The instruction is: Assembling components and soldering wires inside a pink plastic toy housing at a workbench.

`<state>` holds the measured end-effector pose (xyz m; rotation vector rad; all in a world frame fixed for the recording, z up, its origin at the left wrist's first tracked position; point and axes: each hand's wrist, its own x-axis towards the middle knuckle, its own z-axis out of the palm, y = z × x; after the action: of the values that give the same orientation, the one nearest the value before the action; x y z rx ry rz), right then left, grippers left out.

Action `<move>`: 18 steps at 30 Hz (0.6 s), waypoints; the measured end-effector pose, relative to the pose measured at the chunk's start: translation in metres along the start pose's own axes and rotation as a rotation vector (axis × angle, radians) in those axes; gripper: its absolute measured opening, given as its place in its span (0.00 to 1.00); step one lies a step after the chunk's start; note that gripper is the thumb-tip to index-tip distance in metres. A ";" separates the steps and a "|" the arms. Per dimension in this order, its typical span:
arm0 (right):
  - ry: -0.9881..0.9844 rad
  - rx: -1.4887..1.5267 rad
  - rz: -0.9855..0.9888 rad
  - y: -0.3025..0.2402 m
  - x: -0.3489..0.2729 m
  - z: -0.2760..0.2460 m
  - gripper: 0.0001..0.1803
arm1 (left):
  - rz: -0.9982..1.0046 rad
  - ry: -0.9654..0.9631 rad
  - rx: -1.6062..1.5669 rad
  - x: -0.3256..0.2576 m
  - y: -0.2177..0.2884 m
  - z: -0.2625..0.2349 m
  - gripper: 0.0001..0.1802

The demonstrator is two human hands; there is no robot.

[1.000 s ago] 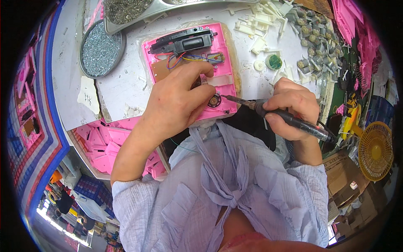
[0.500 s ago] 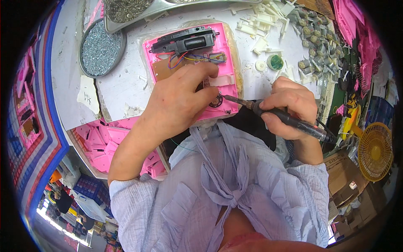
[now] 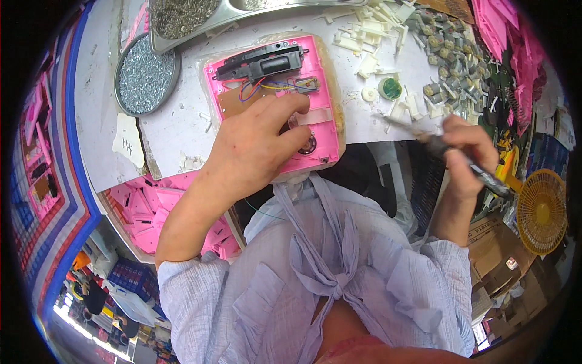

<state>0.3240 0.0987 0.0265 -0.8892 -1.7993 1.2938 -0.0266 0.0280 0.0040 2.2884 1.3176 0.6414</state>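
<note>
On the pink plastic housing (image 3: 327, 136) my left hand (image 3: 251, 142) lies with bent fingers, holding it against the table. Its thumb tip touches the rim of a round black speaker (image 3: 308, 144), and the index fingertip is beside a whitish translucent strip (image 3: 317, 116). The other fingers are hidden under the palm. Inside the housing sit a long black mechanism (image 3: 267, 62), a small motor (image 3: 307, 85), coloured wires and a brown board (image 3: 236, 102). My right hand (image 3: 465, 151) is closed round the black handle of a soldering iron (image 3: 435, 145); its blurred tip points left, apart from the housing.
A round dish of small screws (image 3: 145, 76) stands at left, a metal tray (image 3: 242, 13) at the far edge. White plastic parts (image 3: 370, 36), a small green-filled pot (image 3: 390, 88) and several small motors (image 3: 448, 60) lie right. Below the left forearm is a box of pink parts (image 3: 151, 212).
My right hand has carried the soldering iron right, away from the speaker. The housing has shifted slightly left with my left hand still on it.
</note>
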 end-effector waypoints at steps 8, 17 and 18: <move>1.069 0.106 0.047 0.007 -0.086 -0.144 0.09 | 0.055 0.069 0.052 0.002 -0.002 0.012 0.12; 1.331 -0.150 -0.087 -0.004 -0.086 -0.194 0.02 | 0.026 0.120 0.126 -0.001 0.010 0.017 0.13; 1.287 -0.196 -0.072 0.005 -0.080 -0.200 0.03 | 0.025 0.134 0.136 -0.003 0.010 0.018 0.13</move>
<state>0.5369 0.1215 0.0527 -1.3086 -0.8785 0.2603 -0.0109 0.0191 -0.0053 2.4098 1.4366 0.7462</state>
